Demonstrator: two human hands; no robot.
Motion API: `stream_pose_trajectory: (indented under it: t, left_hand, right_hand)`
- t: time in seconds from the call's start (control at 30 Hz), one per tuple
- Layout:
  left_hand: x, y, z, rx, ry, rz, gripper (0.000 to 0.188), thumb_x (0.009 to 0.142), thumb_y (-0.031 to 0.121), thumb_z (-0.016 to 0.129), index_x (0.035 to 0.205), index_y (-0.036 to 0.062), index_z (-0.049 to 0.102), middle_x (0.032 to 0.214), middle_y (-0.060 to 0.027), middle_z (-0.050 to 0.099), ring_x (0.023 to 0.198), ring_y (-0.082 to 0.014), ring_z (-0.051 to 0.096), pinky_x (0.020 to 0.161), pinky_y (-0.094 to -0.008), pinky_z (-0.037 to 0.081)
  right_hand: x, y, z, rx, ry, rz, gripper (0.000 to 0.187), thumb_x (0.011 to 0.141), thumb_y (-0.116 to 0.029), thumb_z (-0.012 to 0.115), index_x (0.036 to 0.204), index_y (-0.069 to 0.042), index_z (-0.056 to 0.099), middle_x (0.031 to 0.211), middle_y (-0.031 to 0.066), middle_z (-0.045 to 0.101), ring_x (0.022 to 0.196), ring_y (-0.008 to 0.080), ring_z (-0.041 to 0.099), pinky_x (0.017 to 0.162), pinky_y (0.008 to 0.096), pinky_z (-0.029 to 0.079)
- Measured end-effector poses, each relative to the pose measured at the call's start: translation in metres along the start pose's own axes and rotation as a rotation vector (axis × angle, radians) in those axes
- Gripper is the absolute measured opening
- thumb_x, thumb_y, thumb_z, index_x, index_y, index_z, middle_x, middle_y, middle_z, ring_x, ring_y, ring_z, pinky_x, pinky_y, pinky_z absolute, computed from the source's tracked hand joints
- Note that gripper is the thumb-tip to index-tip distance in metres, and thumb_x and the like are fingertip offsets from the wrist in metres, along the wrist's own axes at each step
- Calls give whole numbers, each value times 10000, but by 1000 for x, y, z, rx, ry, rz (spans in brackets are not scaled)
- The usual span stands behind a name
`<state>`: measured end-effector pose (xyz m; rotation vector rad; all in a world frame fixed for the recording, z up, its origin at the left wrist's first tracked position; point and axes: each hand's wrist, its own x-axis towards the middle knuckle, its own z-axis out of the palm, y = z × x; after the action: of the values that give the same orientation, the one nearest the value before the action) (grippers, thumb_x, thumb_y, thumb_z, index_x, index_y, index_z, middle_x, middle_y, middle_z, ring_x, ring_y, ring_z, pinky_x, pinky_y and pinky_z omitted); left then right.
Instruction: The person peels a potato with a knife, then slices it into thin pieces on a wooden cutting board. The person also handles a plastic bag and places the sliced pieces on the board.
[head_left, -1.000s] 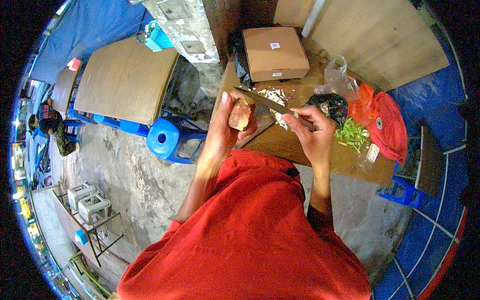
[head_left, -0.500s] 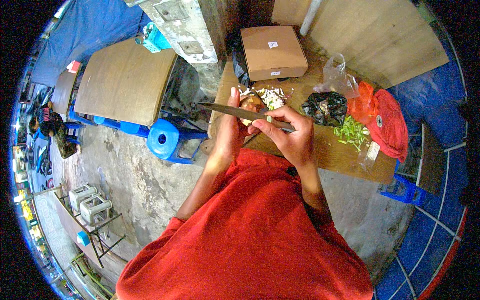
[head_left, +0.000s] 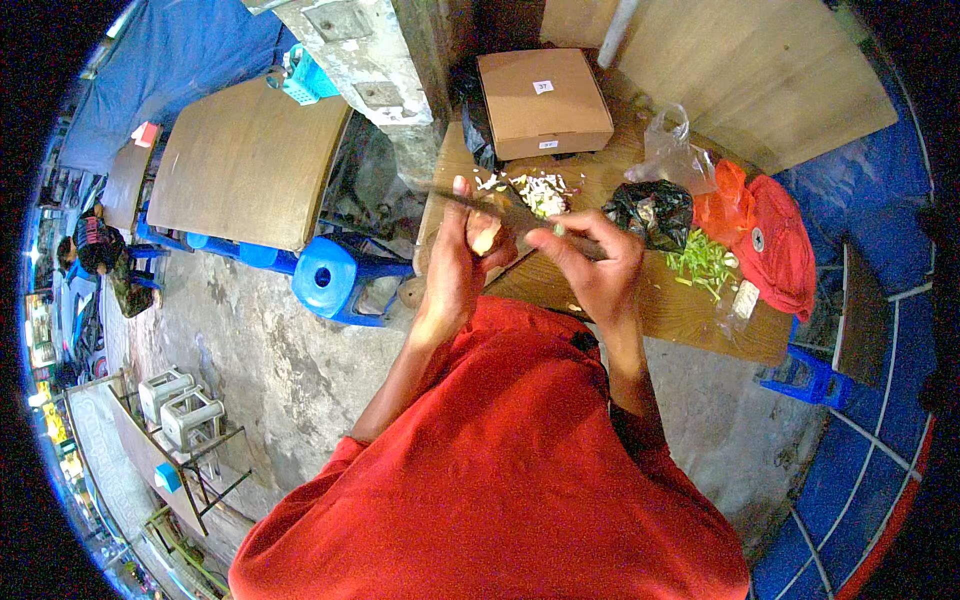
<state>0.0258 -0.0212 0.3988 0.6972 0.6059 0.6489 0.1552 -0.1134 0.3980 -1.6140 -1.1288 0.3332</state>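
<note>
table (head_left: 690, 315): wooden top in front of you, everything below sits on it or over it
box (head_left: 543, 102): plain cardboard, closed, at the far edge of the table
red cloth (head_left: 775, 245): bunched at your right end of the table, orange bag just beside it
black bag (head_left: 655, 212): crumpled, between the chopped pile and the red cloth
left hand (head_left: 458, 262): yours, fingers curled shut round the root, thumb up along its side
right hand (head_left: 592, 265): yours, fist closed on the knife handle
knife (head_left: 520, 213): long dark blade, runs from your right hand across to the left, edge lying against the root
root (head_left: 484, 235): pale tan chunk, held in your left hand above the near-left table edge
green bits (head_left: 703, 265): cut strips, loose on the table right of your right hand
white bits (head_left: 543, 192): small chopped pile just beyond the blade, near the box
</note>
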Motion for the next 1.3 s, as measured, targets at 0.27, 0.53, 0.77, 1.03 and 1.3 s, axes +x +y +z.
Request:
stream_pose_trajectory:
  t: [0.27, 0.53, 0.77, 1.03, 1.3]
  left_hand:
    - [5, 6, 0, -53, -125, -65, 615, 917, 627, 243, 861, 105, 564, 510, -4, 413, 472, -132, 368, 531, -274, 303]
    - [16, -4, -3, -421, -89, -221, 523, 869, 647, 394, 975, 159, 549, 878, -7, 533, 842, -150, 495, 797, -327, 406]
    - [22, -4, -3, -350, -91, -214, 473, 899, 546, 450, 1037, 108, 566, 914, -48, 595, 833, -166, 545, 774, -301, 445]
    - [22, -6, -3, -245, -86, -197, 459, 922, 510, 436, 1060, 92, 564, 956, -61, 612, 857, -176, 568, 794, -315, 454]
    - [18, -7, 3, -98, -2, -120, 448, 931, 487, 419, 1114, 98, 546, 1002, -55, 605, 908, -177, 575, 831, -333, 451]
  right_hand:
    - [-1, 19, -21, 37, 39, 173, 251, 731, -226, 781, 783, -35, 626, 673, 40, 635, 616, 93, 569, 579, 240, 447]
    - [-4, -4, -4, 43, -78, 111, 247, 744, -201, 772, 856, -22, 643, 701, 26, 623, 620, 63, 559, 558, 212, 438]
    - [3, -13, 5, 57, -97, 17, 277, 702, -233, 801, 818, -40, 641, 694, 63, 651, 633, 133, 628, 574, 272, 493]
    - [6, -11, 8, -1, -43, -34, 249, 708, -180, 798, 783, -30, 615, 634, 33, 601, 569, 80, 538, 520, 245, 430]
    - [4, -10, 10, 15, -39, -30, 245, 708, -176, 799, 785, -27, 621, 649, 39, 619, 595, 82, 567, 542, 244, 453]
